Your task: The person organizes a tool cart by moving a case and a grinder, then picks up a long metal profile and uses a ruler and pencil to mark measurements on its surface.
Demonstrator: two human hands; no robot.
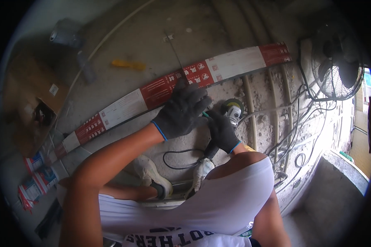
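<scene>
My left hand (182,112), in a dark glove with blue cuff edging, lies over the near edge of a long red and white wrapped strip (154,92). A thin dark rod or blade (175,54) runs away from its fingertips across the strip; whether the fingers grip it is hidden. Close beside it, my right hand (223,131), in a matching glove, has its fingers bent around a small green thing (205,114), mostly covered. An angle grinder (234,115) with a green-rimmed disc rests just beyond my right hand.
Pipes (249,108) and loose cables cross the rough rubble floor at right, near a black-framed fan (337,68). A yellow tool (129,64) lies beyond the strip. An open cardboard box (57,91) and red-blue packets (38,185) are at left. A cable loops by my shoes.
</scene>
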